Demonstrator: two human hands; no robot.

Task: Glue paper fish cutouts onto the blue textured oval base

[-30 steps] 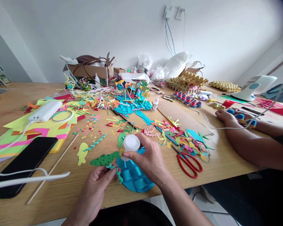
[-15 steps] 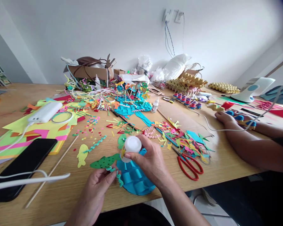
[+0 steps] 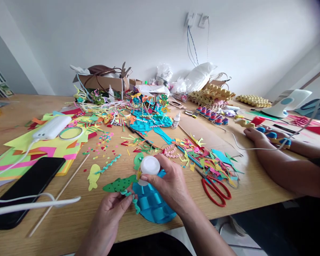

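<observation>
Under my right hand (image 3: 173, 181), gripping a bottle (image 3: 149, 166), the disc (image 3: 156, 208) looks ready; my left hand (image 3: 114, 210) pinches string (image 3: 136, 205), cut-out fish (image 3: 119, 184) not yet placed.

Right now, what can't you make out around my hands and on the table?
In the head view:
White bottle: its far end is hidden behind its own body.
Blue disc: partly covered by your right hand and the bottle.
Turquoise twisted strip: the pinched part is hidden by your left hand.
Black phone: cut off by the left edge.
Nearer upright bottle: label print too small to read.
</observation>
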